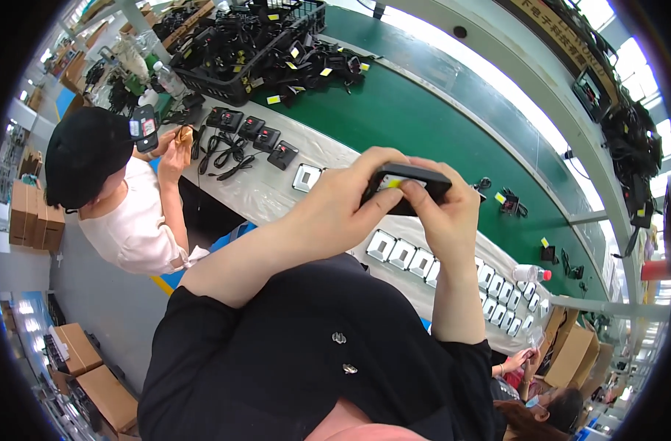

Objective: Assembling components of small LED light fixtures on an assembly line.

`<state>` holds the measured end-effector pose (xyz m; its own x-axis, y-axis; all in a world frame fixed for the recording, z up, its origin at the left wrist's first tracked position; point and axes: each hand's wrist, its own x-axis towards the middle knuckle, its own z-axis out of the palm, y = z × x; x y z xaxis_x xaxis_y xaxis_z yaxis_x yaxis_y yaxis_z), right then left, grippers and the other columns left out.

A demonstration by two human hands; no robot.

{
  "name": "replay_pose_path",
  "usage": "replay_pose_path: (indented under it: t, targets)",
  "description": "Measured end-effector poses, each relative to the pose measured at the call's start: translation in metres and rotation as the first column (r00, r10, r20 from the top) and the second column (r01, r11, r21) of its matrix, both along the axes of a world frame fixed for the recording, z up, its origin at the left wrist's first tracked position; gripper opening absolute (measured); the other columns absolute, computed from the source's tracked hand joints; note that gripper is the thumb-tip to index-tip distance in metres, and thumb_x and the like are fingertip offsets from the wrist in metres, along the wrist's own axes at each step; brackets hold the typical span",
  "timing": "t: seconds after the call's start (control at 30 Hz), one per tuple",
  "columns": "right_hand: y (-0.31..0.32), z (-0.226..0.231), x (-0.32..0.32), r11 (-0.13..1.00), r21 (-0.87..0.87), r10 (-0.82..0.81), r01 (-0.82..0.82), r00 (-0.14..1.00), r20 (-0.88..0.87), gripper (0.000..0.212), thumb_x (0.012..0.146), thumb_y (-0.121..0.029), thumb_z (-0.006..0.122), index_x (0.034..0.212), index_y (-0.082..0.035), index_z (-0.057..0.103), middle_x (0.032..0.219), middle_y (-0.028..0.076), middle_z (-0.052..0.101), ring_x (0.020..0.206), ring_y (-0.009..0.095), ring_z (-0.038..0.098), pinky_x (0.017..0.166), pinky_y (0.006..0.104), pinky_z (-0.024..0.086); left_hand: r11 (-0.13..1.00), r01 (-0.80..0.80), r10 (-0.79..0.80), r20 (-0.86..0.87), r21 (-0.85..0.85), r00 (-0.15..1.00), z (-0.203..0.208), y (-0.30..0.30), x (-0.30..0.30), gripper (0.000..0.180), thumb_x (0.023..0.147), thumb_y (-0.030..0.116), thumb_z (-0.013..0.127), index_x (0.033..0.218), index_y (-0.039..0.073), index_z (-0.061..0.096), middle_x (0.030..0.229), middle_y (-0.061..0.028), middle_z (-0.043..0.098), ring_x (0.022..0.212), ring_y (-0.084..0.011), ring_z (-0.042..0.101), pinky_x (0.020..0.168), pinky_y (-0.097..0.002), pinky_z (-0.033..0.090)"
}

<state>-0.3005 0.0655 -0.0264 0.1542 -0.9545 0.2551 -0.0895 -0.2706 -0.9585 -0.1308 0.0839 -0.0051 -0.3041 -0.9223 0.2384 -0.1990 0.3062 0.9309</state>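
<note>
In front of the green worktop (423, 106), I see the left hand (343, 198) and right hand (451, 213) gripping a black case (422, 172) by its ends, yellow label (394, 183) showing. Probably light, stiff; end-holds suit, though fingers hide much.

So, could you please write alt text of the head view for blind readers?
A person's left grip and right grip hold a black device over a workbench with rows of white-centred units, beside a green surface. A co-worker in a black cap is at left.
</note>
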Motion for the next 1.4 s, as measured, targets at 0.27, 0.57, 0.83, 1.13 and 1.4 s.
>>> replay_pose_path:
  t: [0.27, 0.57, 0.83, 1.13, 1.4]
  targets:
    - [-0.008, -0.017, 0.02, 0.972, -0.152, -0.192, 0.179, 0.979, -0.073, 0.016, 0.077, -0.006, 0.07, 0.093, -0.002, 0.068, 0.074, 0.004, 0.063, 0.07, 0.011, 0.058, 0.064, 0.0237, 0.046, 0.997, -0.058, 0.06, 0.035, -0.043, 0.998, -0.035, -0.024, 0.007, 0.027, 0.093, 0.01, 0.048, 0.118, 0.001, 0.046, 0.097, -0.0119, 0.063, 0.078, -0.0172, 0.065, 0.063, -0.0292, 0.055]
    - [-0.035, -0.012, 0.042, 0.987, 0.149, 0.031, -0.057, 0.985, 0.17, 0.025, 0.084, -0.004, 0.058, 0.108, 0.0, 0.06, 0.091, 0.006, 0.063, 0.077, 0.009, 0.059, 0.068, 0.0234, 0.049, 0.971, -0.072, 0.159, -0.395, 0.226, 0.905, -0.037, -0.039, 0.017, 0.026, 0.094, 0.012, 0.047, 0.118, 0.002, 0.045, 0.099, -0.0104, 0.06, 0.08, -0.0137, 0.063, 0.063, -0.0247, 0.055]
    - [-0.054, -0.004, 0.054, 0.99, -0.125, -0.063, 0.062, 0.998, -0.003, 0.026, 0.081, -0.004, 0.062, 0.108, 0.0, 0.062, 0.088, 0.006, 0.06, 0.072, 0.01, 0.058, 0.063, 0.0224, 0.049, 0.973, -0.176, 0.229, -0.581, 0.147, 0.781, -0.048, -0.057, 0.006, 0.026, 0.095, 0.012, 0.043, 0.118, 0.0, 0.039, 0.106, -0.0113, 0.054, 0.088, -0.0171, 0.062, 0.068, -0.0286, 0.057]
    - [-0.039, 0.003, 0.054, 0.996, 0.039, -0.093, 0.085, 0.95, 0.3, 0.027, 0.088, -0.014, 0.059, 0.109, 0.004, 0.059, 0.089, 0.005, 0.064, 0.077, 0.008, 0.058, 0.067, 0.0223, 0.048, 0.96, 0.061, 0.117, -0.589, 0.274, 0.8, -0.032, -0.042, 0.009, 0.041, 0.093, 0.01, 0.047, 0.13, 0.007, 0.032, 0.118, -0.0082, 0.048, 0.102, -0.016, 0.054, 0.077, -0.0294, 0.052]
    - [-0.031, 0.03, 0.044, 0.989, 0.032, 0.14, -0.147, 0.978, 0.157, 0.018, 0.088, -0.008, 0.057, 0.103, 0.001, 0.059, 0.086, 0.003, 0.06, 0.078, 0.009, 0.055, 0.07, 0.0228, 0.046, 0.983, 0.184, -0.176, -0.294, 0.003, 0.94, 0.004, -0.056, 0.029, 0.053, 0.086, -0.003, 0.051, 0.135, 0.004, 0.031, 0.128, -0.0122, 0.043, 0.113, -0.0222, 0.049, 0.096, -0.0294, 0.038]
